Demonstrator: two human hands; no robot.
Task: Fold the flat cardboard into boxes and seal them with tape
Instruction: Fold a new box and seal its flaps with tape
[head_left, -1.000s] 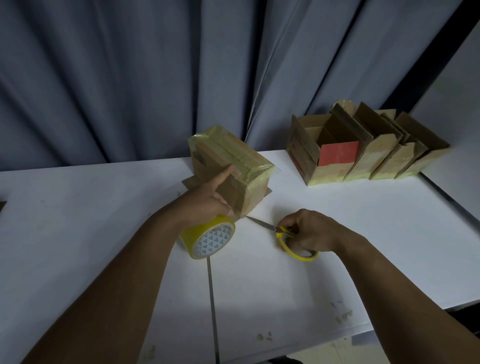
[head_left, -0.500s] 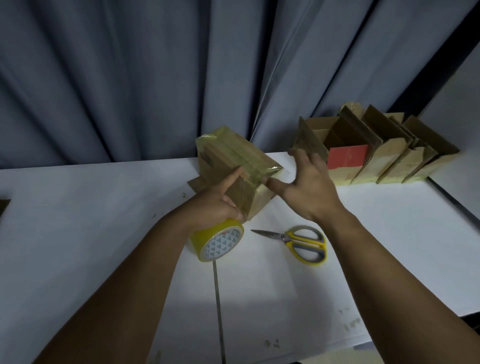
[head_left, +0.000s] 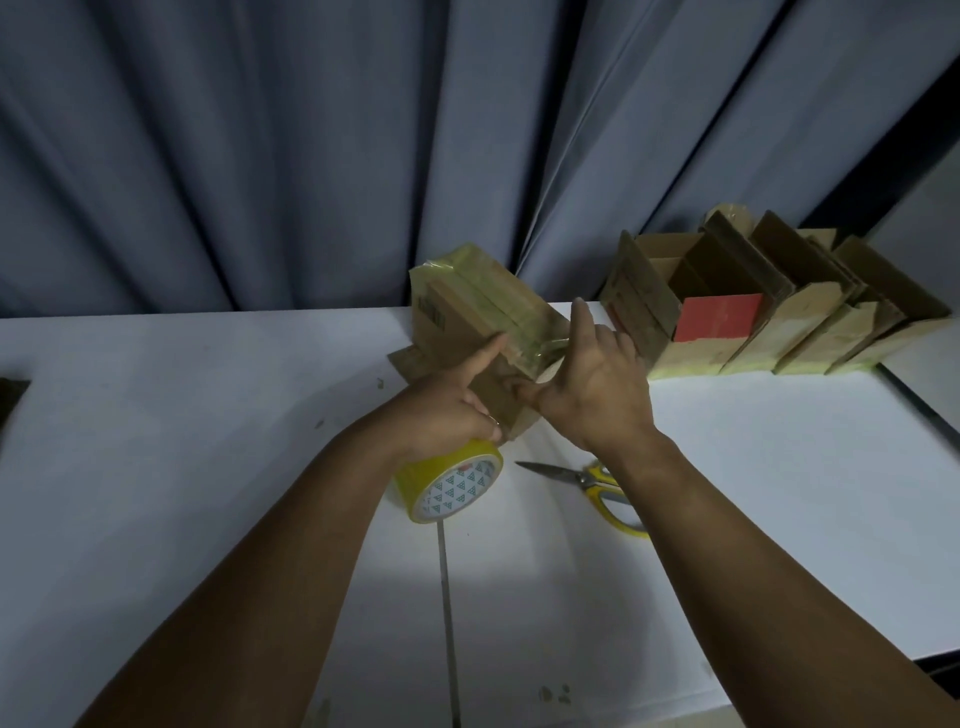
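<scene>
A small cardboard box (head_left: 467, 306) wrapped in yellowish tape stands tilted on the white table (head_left: 156, 441). My left hand (head_left: 452, 405) grips the yellow tape roll (head_left: 452, 486) just below the box, its index finger stretched up along the box's near face. My right hand (head_left: 592, 379) lies against the box's right end with straight fingers, pressing the tape strip down over the corner. Yellow-handled scissors (head_left: 587, 480) lie on the table under my right wrist, partly hidden by the forearm.
A row of open folded boxes (head_left: 769, 312), one with a red panel, stands at the back right against the grey curtain. A flat piece of cardboard (head_left: 408, 361) lies under the taped box. The table's right edge runs close to the boxes.
My right hand let go of the scissors, left them on the table and rose to the box's right end, where it now presses the tape. My left hand has kept its hold.
</scene>
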